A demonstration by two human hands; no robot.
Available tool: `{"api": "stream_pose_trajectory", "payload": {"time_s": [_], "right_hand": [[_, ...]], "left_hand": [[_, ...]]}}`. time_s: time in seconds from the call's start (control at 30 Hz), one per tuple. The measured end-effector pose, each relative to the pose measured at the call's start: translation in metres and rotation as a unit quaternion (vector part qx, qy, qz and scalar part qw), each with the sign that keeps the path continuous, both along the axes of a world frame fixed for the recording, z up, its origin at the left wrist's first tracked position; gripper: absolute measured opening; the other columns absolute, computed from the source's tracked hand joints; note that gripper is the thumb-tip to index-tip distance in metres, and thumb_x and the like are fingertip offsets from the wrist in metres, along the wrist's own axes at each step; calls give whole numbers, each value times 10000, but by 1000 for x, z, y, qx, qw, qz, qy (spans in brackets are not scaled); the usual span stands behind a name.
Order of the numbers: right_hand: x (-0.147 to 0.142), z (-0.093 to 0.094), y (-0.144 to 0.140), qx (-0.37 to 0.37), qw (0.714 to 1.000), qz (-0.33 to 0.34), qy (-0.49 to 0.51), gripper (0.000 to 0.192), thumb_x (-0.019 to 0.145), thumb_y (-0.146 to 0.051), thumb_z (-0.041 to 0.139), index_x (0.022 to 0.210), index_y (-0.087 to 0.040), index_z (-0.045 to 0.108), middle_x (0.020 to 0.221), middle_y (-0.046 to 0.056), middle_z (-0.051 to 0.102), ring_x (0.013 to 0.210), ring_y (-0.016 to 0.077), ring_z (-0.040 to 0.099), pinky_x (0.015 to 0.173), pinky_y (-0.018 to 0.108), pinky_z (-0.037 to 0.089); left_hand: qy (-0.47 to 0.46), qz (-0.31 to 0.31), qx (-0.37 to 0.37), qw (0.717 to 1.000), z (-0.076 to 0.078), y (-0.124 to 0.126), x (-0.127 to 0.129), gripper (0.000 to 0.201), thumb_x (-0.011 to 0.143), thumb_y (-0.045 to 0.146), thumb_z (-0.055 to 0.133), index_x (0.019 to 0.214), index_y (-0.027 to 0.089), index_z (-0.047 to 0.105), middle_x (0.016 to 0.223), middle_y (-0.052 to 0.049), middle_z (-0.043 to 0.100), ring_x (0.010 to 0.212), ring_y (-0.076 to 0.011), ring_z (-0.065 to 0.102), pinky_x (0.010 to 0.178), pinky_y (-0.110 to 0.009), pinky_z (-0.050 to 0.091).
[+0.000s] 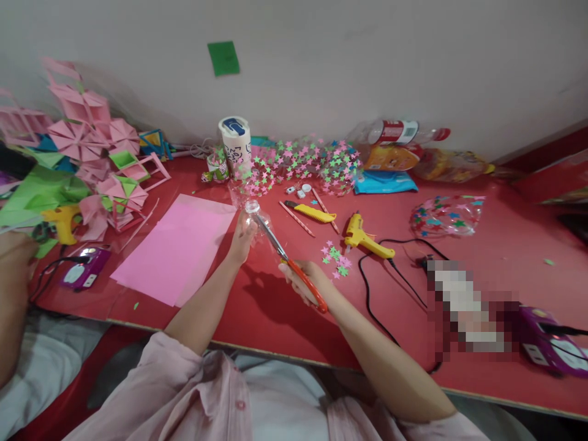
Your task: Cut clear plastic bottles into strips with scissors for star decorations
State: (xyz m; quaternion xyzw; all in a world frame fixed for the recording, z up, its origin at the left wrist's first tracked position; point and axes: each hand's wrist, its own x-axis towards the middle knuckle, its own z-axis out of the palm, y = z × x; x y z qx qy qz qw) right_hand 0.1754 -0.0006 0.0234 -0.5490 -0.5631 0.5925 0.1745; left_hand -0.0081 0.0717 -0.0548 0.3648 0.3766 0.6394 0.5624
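Note:
My left hand (242,237) grips a clear plastic bottle piece (261,228) with a threaded neck, holding it above the red table. In my right hand (307,280) is a pair of scissors (278,244) with orange-red handles. The blades reach up and left to the bottle piece, near its neck; whether they are cutting it, I cannot tell. Pink paper (177,251) lies left of my left hand. A yellow box cutter (315,212), striped sticks (297,219) and small paper stars (337,260) lie to the right of the scissors.
A yellow glue gun (367,237) trails a black cord on the right. At the back stand a white tumbler (236,147) and star-covered plastic (305,162). Pink and green paper structures (92,141) crowd the left. Another person's arm (13,294) rests there. Purple power strips (85,269) sit at both sides.

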Motion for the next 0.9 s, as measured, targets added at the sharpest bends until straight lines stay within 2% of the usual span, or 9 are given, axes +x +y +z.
{"api": "stream_pose_trajectory", "payload": {"time_s": [0.13, 0.27, 0.43, 0.57, 0.63, 0.73, 0.9], "right_hand": [[1, -3, 4, -1, 999, -1, 37, 513, 769, -699, 509, 633, -209, 447, 329, -99, 361, 240, 62, 349, 299, 182, 287], [4, -7, 8, -6, 999, 16, 43, 547, 753, -739, 492, 660, -200, 476, 330, -92, 390, 249, 72, 390, 320, 188, 330], [3, -9, 5, -5, 998, 48, 37, 544, 770, -731, 487, 660, -198, 487, 331, -83, 415, 267, 73, 410, 394, 208, 403], [2, -12, 4, 27, 998, 30, 42, 506, 787, -697, 496, 660, -207, 477, 325, -93, 389, 285, 73, 393, 492, 243, 460], [5, -12, 7, 45, 999, 17, 26, 493, 796, -686, 483, 663, -212, 466, 353, -91, 388, 302, 78, 398, 487, 248, 438], [12, -8, 11, 74, 996, 31, -30, 498, 781, -696, 476, 645, -220, 423, 426, -70, 412, 350, 90, 421, 444, 245, 363], [20, 5, 13, 106, 985, 79, -115, 518, 744, -715, 520, 648, -226, 377, 482, -61, 411, 443, 104, 437, 467, 236, 317]], "left_hand": [[-18, -29, 31, 999, 13, -3, 6, 598, 638, 456, 787, 1134, 252, 522, 1069, -60, 675, 1141, -261, 611, 1036, -466, 410], [-30, -32, -18, 999, 19, -3, 11, 575, 625, 432, 802, 1099, 241, 538, 1048, -51, 691, 1109, -256, 629, 1030, -455, 410], [-121, 14, -57, 991, 27, 1, 6, 390, 772, 502, 649, 1033, 219, 585, 1008, -58, 701, 1111, -249, 628, 1004, -429, 436], [-187, 6, -62, 980, 37, 2, -2, 335, 875, 502, 483, 959, 205, 616, 911, -57, 714, 984, -221, 671, 969, -417, 462], [-206, -14, -60, 977, 40, 0, -3, 276, 861, 442, 521, 949, 201, 624, 903, -53, 719, 941, -209, 680, 964, -404, 467], [-223, -32, -70, 972, 41, -2, -2, 191, 814, 350, 587, 908, 190, 628, 892, -59, 723, 903, -203, 686, 955, -395, 476], [-252, -2, -87, 964, 36, 1, -8, 197, 844, 356, 531, 896, 187, 618, 895, -68, 705, 933, -212, 680, 941, -410, 487]]}}
